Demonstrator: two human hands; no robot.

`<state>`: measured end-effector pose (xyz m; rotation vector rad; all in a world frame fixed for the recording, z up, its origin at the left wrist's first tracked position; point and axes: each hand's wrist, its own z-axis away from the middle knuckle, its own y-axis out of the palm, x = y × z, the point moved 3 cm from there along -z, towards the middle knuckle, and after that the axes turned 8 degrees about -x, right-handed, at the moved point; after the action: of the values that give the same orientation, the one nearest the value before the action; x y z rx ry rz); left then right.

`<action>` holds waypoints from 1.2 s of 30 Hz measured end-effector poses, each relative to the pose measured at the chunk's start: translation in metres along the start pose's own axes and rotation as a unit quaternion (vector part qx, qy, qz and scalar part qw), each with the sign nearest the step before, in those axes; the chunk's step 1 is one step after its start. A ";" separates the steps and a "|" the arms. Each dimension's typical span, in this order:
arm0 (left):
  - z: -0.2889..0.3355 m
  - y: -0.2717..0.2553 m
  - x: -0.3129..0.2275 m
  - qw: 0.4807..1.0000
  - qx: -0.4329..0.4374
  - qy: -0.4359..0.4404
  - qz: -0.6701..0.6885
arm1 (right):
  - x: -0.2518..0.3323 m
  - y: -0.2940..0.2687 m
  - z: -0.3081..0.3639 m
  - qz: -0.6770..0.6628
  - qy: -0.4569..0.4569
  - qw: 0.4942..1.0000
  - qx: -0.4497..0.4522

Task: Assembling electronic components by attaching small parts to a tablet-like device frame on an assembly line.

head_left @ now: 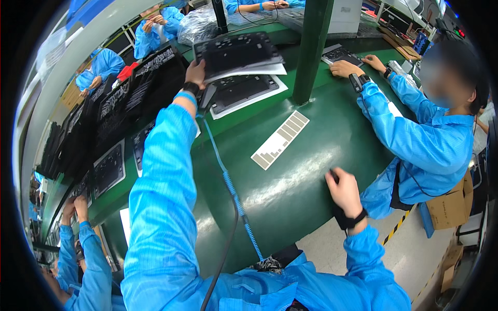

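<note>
My left hand (194, 75) reaches to the far side of the bench, its fingers closed on the left edge of a flat black panel (238, 52). The panel is raised and slightly blurred, with a white sheet (249, 71) under it. Just below lies a second black panel (244, 93) on another white sheet. My right hand (345, 192) is curled above the bench's near right part; something dark shows between thumb and fingers, too unclear to name. Between my hands, a white strip sheet with grey rectangles (280, 140) lies flat on the green bench (301, 181).
A blue coiled cord (228, 181) and a black cable run across the bench. A green post (313, 52) rises beyond the sheet. Black trays with parts (119, 98) line the left. A co-worker (425, 124) handles a panel at right; others work left and at the back.
</note>
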<state>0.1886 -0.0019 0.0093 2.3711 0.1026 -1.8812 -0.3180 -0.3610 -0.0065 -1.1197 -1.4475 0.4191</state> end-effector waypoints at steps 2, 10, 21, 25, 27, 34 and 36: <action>-0.075 -0.033 0.006 0.978 -0.014 0.191 -0.088 | 0.013 -0.003 0.009 -0.028 -0.057 0.998 -0.024; -0.052 0.204 0.077 0.819 0.081 0.230 -0.519 | -0.004 -0.011 0.008 0.013 -0.001 1.000 0.019; 0.034 0.269 0.068 0.849 0.175 0.101 -0.488 | -0.012 -0.006 0.006 0.030 -0.009 0.999 -0.031; 0.072 0.276 0.040 0.857 0.095 0.065 -0.503 | -0.013 -0.007 0.006 0.040 -0.019 0.998 -0.037; 0.076 0.273 0.036 0.848 0.091 0.074 -0.517 | -0.010 -0.006 0.006 0.037 -0.028 0.998 -0.044; 0.101 0.229 -0.007 0.850 0.086 0.058 -0.516 | -0.012 0.003 0.013 0.045 -0.061 0.994 -0.077; 0.090 0.178 -0.021 0.861 0.043 0.032 -0.506 | -0.015 -0.001 0.014 0.065 -0.065 0.992 -0.083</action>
<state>0.1187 -0.1896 0.0177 2.6666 1.5701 -2.1200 -0.3338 -0.3686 -0.0177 -1.3460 -1.5503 0.4756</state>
